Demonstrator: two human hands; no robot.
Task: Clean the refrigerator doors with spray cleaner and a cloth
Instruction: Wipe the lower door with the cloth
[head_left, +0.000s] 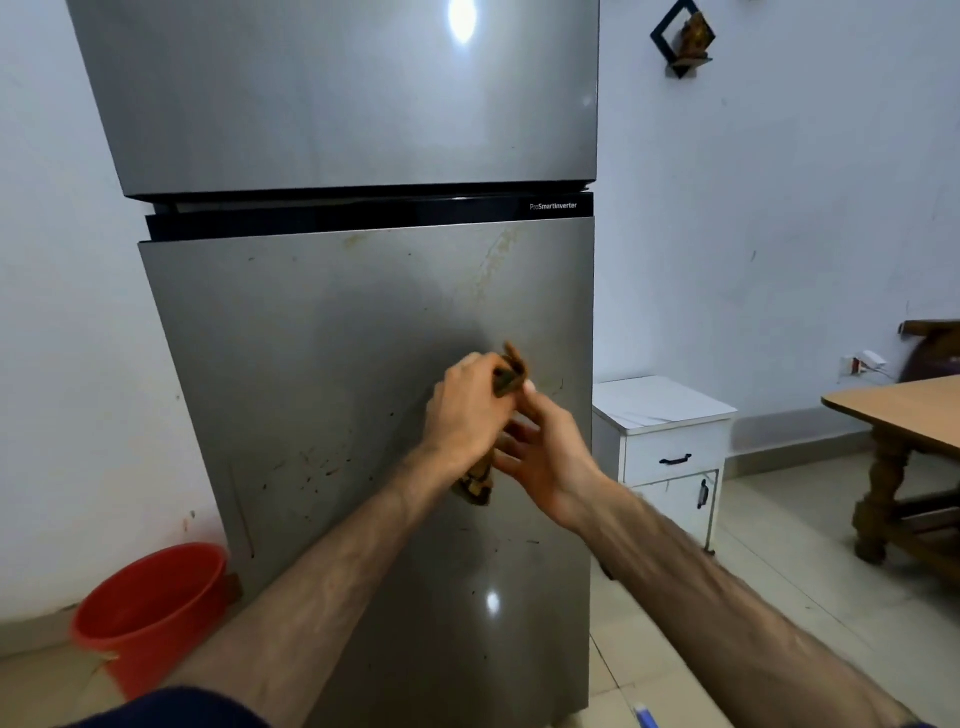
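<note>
Two hands on one cloth (506, 376): bunched between left hand (467, 405) fingers, right hand (540, 457) fingers loosely spread beneath. Soft, light, floppy; best gripped wadded mid-fold. Lower door (337, 364) spotted beyond fingertips.

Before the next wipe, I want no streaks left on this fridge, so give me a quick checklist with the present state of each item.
1. Cloth in hand: ok, the left hand grips it.
2. Right hand free to help: ok, fingers relaxed by the cloth.
3. Lower door clean: not ok, dark specks and a yellowish smear near the top.
4. Upper door clean: cannot tell, glare.
5. Spray cleaner within reach: cannot tell, none clearly in view.
6. Red bucket out of the way: ok, left of the fridge.
</note>
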